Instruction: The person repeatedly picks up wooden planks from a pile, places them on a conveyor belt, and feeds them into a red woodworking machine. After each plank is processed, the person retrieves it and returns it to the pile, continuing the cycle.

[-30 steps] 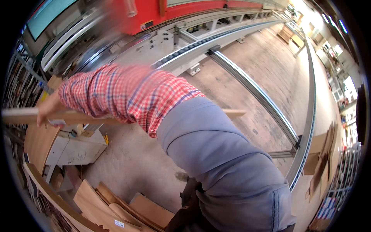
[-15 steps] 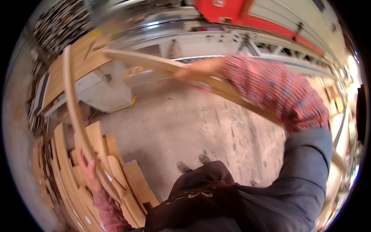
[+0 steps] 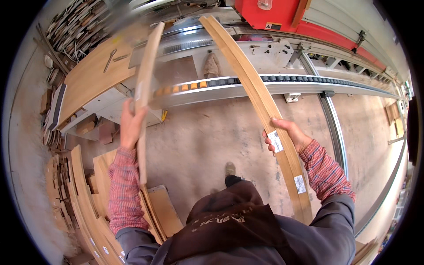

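Note:
My left hand (image 3: 132, 126) is closed around a narrow, pale wooden strip (image 3: 149, 62), partly blurred by motion. The strip points away from me, its far end near the edge of a wooden worktop. On the other side, my right hand (image 3: 289, 134) grips a long wooden plank (image 3: 247, 73), thumb on top and fingers wrapped round its left edge. A line runs along the plank's length, and two white labels stick to its near half. Its far end reaches over the roller conveyor. Strip and plank are apart from each other.
A roller conveyor (image 3: 304, 88) crosses ahead, with a red machine (image 3: 265, 17) behind it. A worktop (image 3: 95, 73) with a wrench (image 3: 109, 60) stands at far left. Stacked wooden pieces (image 3: 84, 190) lie at near left. A metal rail (image 3: 333, 128) runs along the right.
My left hand has risen from beside the stack, bringing the strip rightward. My right hand has come nearer and to the right, and the plank has swung from crosswise to pointing ahead.

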`<act>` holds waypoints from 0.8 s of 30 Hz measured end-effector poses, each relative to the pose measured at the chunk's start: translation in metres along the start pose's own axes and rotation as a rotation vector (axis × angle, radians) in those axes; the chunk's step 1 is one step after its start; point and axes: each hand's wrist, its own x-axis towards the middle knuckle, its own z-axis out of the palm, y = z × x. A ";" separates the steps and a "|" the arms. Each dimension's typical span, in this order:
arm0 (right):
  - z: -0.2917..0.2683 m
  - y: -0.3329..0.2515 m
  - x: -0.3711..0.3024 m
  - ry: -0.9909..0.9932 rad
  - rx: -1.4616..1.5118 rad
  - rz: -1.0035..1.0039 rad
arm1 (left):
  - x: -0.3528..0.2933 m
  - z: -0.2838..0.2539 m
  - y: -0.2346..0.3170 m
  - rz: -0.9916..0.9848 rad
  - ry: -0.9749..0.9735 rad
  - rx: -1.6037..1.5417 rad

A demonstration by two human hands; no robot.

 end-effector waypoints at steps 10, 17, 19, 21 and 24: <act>-0.053 0.030 0.044 -0.092 0.319 0.077 | 0.086 0.139 0.067 -0.063 -0.077 0.411; -0.062 0.035 0.051 -0.163 0.419 0.087 | 0.107 0.209 0.069 -0.004 -0.042 0.730; -0.067 0.040 0.053 -0.165 0.434 0.086 | 0.111 0.225 0.068 0.095 0.058 0.864; -0.067 0.041 0.053 -0.177 0.444 0.089 | 0.116 0.229 0.066 0.055 -0.032 0.785; -0.067 0.042 0.054 -0.169 0.453 0.085 | 0.131 0.212 0.069 0.027 -0.185 0.585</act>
